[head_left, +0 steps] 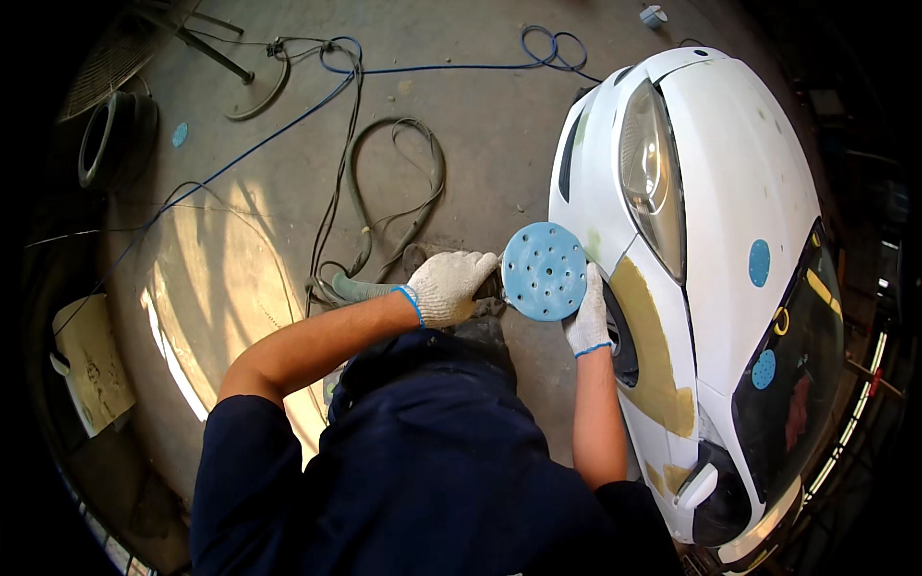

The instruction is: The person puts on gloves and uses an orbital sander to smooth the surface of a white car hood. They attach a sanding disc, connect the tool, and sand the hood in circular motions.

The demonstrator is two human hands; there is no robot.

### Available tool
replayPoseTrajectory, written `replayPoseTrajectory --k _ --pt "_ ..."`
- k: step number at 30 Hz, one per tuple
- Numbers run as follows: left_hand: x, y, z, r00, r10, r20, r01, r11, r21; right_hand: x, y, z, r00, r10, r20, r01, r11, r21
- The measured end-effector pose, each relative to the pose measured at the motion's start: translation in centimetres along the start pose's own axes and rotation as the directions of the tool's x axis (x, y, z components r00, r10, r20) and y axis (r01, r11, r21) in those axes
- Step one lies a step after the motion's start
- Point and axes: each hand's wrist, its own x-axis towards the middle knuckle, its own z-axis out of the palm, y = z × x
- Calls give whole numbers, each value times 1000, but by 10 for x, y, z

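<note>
My left hand (453,288), in a white knit glove with a blue cuff, is closed around the dark grip of a sander, mostly hidden by the glove. The sander's round face is turned up toward me and carries a light blue sanding disc (545,272) with several holes. At the disc's right edge is my right hand (588,317), gloved alike, its fingers against the rim and partly hidden behind it. Close to the right hand stands a white car (740,144), with a tan filler patch (658,355) on the fender above the wheel.
Blue discs lie on the hood (759,262) and windshield (764,370), near a yellow ring (782,321). A grey-green hose (357,290) and dark cables trail over the floor, along with a blue air line (442,68). Tires (117,141) stand at the far left.
</note>
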Motion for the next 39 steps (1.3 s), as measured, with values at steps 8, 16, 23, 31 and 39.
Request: replayPoseTrajectory --k 8,16,23,31,39 --pt "-36 -21 25 876 -332 351 426 873 -239 -10 32 11 980 -57 191 110 955 -276" --pt "-45 -48 37 693 -52 719 674 401 -621 -25 32 38 956 -138 259 266 781 -565" --pt "-62 -35 42 757 -178 628 627 466 -624 -45 -3 86 848 -175 500 529 238 -815" --pt "-74 -40 54 843 -153 516 519 486 -703 -18 9 72 893 -35 449 427 381 -820" --pt "-77 -43 50 842 -196 502 513 575 -637 -40 7 92 722 -281 632 647 -49 -761"
